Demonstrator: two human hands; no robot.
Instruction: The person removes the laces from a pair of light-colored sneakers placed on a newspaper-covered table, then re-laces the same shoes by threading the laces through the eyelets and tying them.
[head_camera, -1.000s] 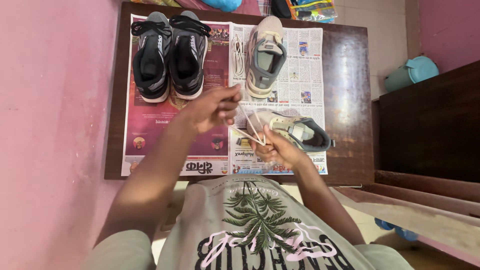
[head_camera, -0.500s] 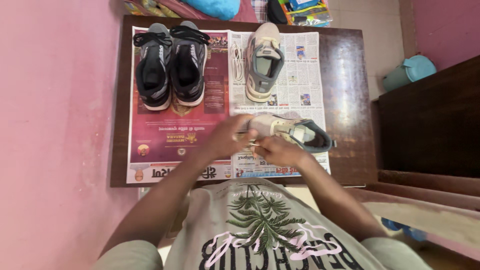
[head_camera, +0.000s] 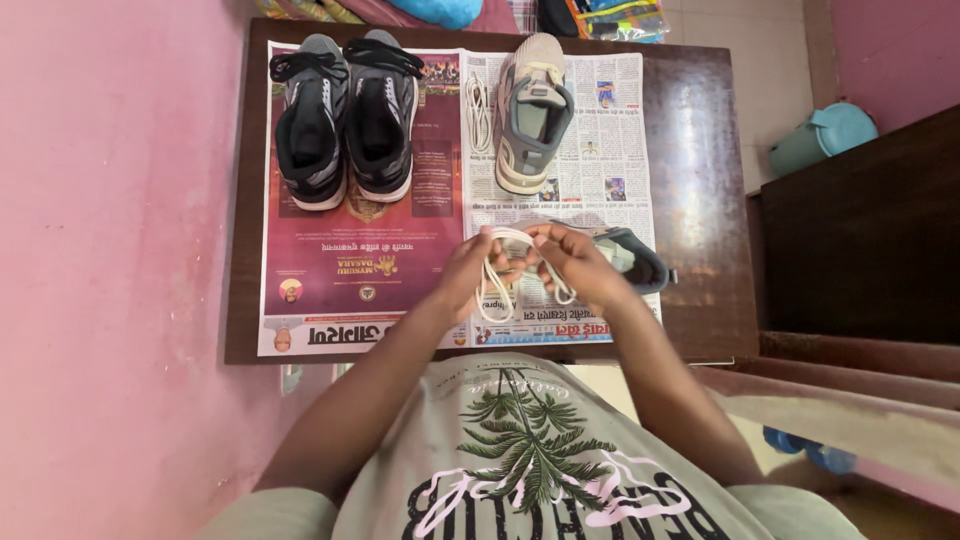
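White shoelace (head_camera: 497, 283), gathered into loops, hangs between both hands above the near edge of the surface (head_camera: 700, 180). Left hand (head_camera: 468, 272) has its grip pinched shut on one side of the loops; right hand (head_camera: 575, 262) has its grip closed on the other. A beige shoe (head_camera: 635, 262) lies just behind the right hand on the newspaper (head_camera: 360, 250).
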